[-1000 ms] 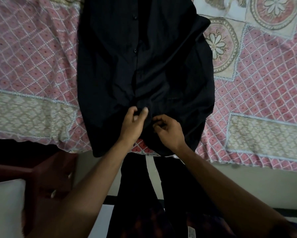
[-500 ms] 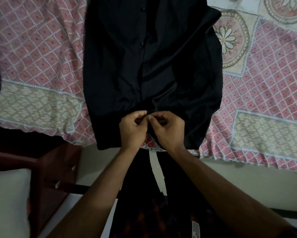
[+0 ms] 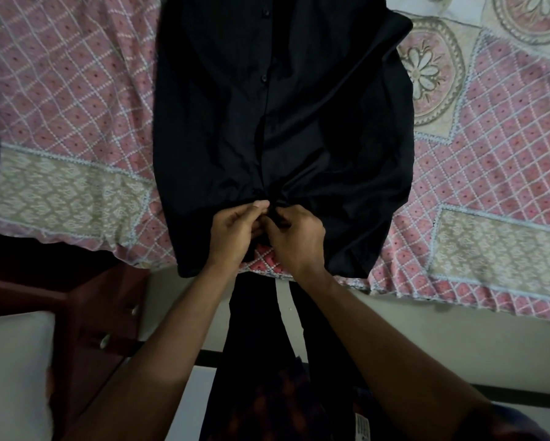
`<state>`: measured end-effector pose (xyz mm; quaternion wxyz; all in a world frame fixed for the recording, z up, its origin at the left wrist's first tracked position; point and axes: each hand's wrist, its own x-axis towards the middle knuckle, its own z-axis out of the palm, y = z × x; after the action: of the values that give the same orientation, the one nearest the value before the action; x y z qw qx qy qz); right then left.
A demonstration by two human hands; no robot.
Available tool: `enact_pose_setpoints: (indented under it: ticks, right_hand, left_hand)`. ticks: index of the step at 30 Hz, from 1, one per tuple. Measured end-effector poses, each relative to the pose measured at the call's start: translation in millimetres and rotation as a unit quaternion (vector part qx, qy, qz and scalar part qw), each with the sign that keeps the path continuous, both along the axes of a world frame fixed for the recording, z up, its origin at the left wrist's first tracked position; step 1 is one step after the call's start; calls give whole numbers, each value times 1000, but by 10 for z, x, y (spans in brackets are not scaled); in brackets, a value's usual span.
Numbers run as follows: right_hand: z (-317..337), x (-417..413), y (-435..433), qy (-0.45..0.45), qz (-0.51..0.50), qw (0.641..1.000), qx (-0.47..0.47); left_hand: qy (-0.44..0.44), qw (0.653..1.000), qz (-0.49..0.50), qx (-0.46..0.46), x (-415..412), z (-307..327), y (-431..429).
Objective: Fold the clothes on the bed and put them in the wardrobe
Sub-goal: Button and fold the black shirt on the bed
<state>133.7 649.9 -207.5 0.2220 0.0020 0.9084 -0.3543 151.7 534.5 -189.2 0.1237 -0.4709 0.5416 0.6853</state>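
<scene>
Black shirt [image 3: 222,122] | pinching its front edge in left hand [image 3: 233,233], fingers curled | pinching alongside in right hand [image 3: 299,240], curled

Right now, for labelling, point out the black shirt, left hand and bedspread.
black shirt [image 3: 216,122]: head view, front panel.
left hand [image 3: 233,232]: head view, back of hand.
bedspread [image 3: 76,90]: head view, pink lattice area.

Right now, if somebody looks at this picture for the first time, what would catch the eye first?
A black shirt lies button-side up on the pink patterned bedcover, filling the middle of the view. Near its lower edge the left hand and the right hand meet and pinch the fabric at the button strip. A dark wooden drawer unit stands at lower left.
</scene>
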Motion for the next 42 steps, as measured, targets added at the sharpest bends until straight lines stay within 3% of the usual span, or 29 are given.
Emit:
enact_pose_setpoints:
  ticks: [3,5,8,12,16,19,24,28,37,42]
  right_hand:
    - [-25,-36,-39,-28,-12,999,15]
    - [-25,-80,-31,-45,-65,997,3]
    - [-13,-193,49,-100,-207,970,-80]
    - [-13,-400,270,-140,-381,900,-161]
    - [-18,-458,416,-100,-312,941,-86]
    - [42,-448,414,-90,-192,977,-10]
    - [66,-288,207,-104,-55,993,20]
    - [16,-210,19,-95,-18,995,20]
    - [-89,-141,-16,-135,33,990,37]
    - [-132,-101,75,-147,11,989,28]
  left_hand:
    - [15,996,-76,-40,59,-65,-98]
    - [6,974,-160,-162,106,-148,-178]
    - [16,895,-275,-352,164,-193,-277]
    - [23,822,-386,-417,149,-225,-314]
    - [-4,782,-423,-458,108,-228,-276]
    - [-15,782,-410,-469,97,-247,-268]
    - [-5,794,-402,-456,107,-264,-285]
    - [19,783,-431,-449,131,-251,-343]
    - [-35,752,-446,-484,474,-210,-244]
    - [-12,775,-442,-450,586,-247,-176]
